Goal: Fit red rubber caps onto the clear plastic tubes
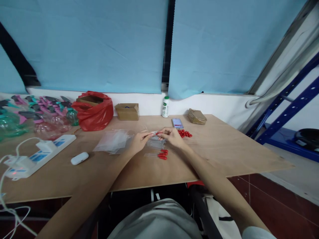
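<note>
Above the middle of the table, both hands meet at a glass dropper tube (154, 132) with a red rubber bulb (158, 133) at its right end. My left hand (140, 141) pinches the tube, and my right hand (172, 136) pinches the bulb end; how far the bulb sits over the glass is too small to tell. Bare glass tubes (156, 143) lie in a pile just beneath. Nearer me rest several droppers with red bulbs fitted (163, 154). A heap of loose red bulbs (184, 133) lies beyond my right hand. Clear plastic bags (109, 142) are left of my left hand.
A phone (177, 123), a white bottle (165, 107) and cardboard boxes (127, 112) stand along the back. To the left are a red bag (96, 114), spray bottles (51, 121), a power strip (42, 156) and a white earbud case (79, 158). The table's front edge (154, 189) is near my lap.
</note>
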`<state>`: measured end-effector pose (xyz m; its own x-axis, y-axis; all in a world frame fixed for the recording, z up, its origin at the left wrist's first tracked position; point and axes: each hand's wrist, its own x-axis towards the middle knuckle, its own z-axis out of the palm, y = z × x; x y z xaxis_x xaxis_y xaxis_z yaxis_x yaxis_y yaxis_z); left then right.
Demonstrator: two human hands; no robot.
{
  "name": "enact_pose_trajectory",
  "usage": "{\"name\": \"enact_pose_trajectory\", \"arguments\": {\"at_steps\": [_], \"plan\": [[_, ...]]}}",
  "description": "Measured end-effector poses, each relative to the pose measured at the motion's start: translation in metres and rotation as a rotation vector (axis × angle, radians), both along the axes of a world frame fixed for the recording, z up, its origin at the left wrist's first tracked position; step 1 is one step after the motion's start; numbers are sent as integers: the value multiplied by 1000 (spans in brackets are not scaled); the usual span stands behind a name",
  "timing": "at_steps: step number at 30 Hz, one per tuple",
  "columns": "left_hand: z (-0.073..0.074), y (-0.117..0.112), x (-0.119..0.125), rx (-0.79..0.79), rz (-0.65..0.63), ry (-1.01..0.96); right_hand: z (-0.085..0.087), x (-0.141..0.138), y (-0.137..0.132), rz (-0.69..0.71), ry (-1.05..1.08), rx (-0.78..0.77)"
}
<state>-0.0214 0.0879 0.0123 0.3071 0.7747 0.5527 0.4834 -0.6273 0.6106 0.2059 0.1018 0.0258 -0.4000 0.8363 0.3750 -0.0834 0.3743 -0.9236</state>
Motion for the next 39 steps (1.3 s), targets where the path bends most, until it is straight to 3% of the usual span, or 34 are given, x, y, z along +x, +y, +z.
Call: {"name": "enact_pose_trajectory", "arguments": {"at_steps": [6, 14, 19, 22, 25, 29, 39], "plan": [[4, -4, 2, -13, -38, -57, -5, -2, 2, 13, 34, -27], [10, -6, 8, -27, -15, -117, 4, 2, 1, -23, 33, 11], [8, 1, 9, -217, -41, -525, 9, -2, -1, -72, 68, 47], [8, 6, 7, -410, -160, -892, 10, -3, -1, -107, 87, 52], [9, 7, 8, -597, -316, -1109, 7, -4, 0, -129, 81, 86], [11, 0, 13, -711, -436, -1191, -1, -9, -1, -137, 34, 168], [21, -13, 12, -729, -559, -1313, -5, -23, -8, -103, 13, 156]]}}
